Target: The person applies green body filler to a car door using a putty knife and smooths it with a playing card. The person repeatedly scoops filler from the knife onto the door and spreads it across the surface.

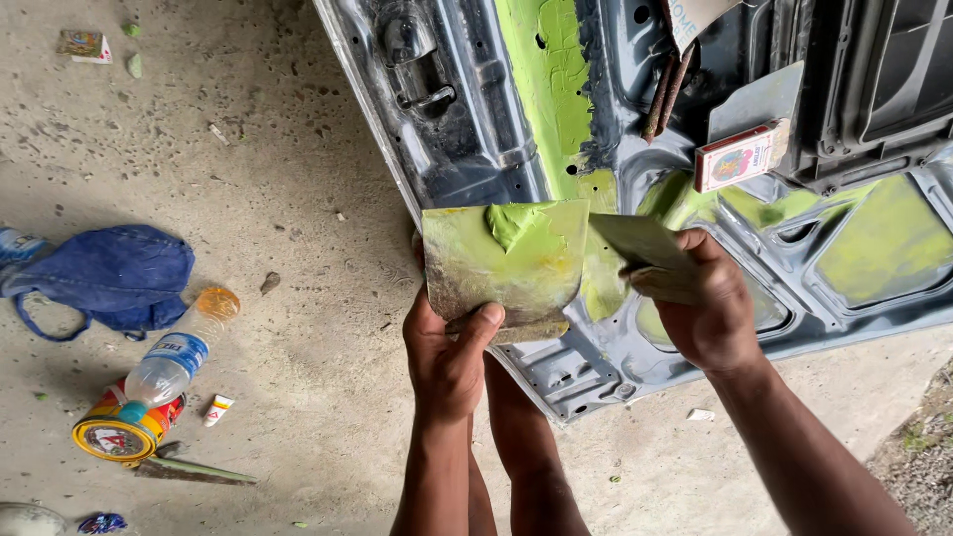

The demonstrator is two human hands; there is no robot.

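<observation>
A flat metal plate (501, 263), smeared with light green filler, is held up by the left hand (449, 352); the thumb is pressed on its lower edge and the other fingers are hidden behind it. A thick lump of green putty (516, 223) is seen near the upper edge of the plate. A second, smaller spreader blade (640, 243) is gripped in the right hand (710, 308), with the fingers closed around its lower part, and its edge is brought just beside the right side of the plate — whether the two are touching cannot be told.

Behind both hands a grey car door panel (476, 149) is laid on the concrete floor (298, 328), its inner side turned upward. Patches of the same green filler are spread over the panel, in a long band at the top and in the recesses on the right. A small red and white box (740, 156) is rested on the panel, well above the right hand.

On the floor to the left, well apart from the hands, a plastic bottle (179, 355) with an orange cap is laid across a round yellow tin (119, 435). A blue cloth bag (114, 276) is placed above them, and a thin flat blade (194, 470) is seen below the tin — near it, a small white tube (217, 408) is also lying.
</observation>
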